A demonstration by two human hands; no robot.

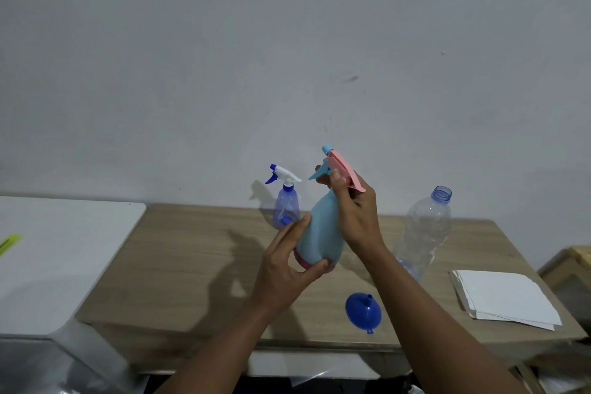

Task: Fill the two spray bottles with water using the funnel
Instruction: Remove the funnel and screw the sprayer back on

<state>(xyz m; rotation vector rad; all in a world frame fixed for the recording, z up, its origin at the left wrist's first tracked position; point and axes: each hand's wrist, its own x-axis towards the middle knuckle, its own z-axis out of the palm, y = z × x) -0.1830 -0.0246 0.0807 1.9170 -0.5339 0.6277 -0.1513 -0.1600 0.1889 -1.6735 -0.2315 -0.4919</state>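
Holding pale-blue spray bottle tilted above surface: bracing base in left hand, gripping pink sprayer head with right hand, probably to unscrew. Leaving funnel in front, second spray bottle behind.

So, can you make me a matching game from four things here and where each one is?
1 pale blue spray bottle
2 see-through blue spray bottle
3 funnel
4 large clear bottle

A stands uncapped, on the right
B lies on the table, nearest the front edge
C held by left hand and right hand
D stands at the back, sprayer on

Pairs: 1-C, 2-D, 3-B, 4-A.
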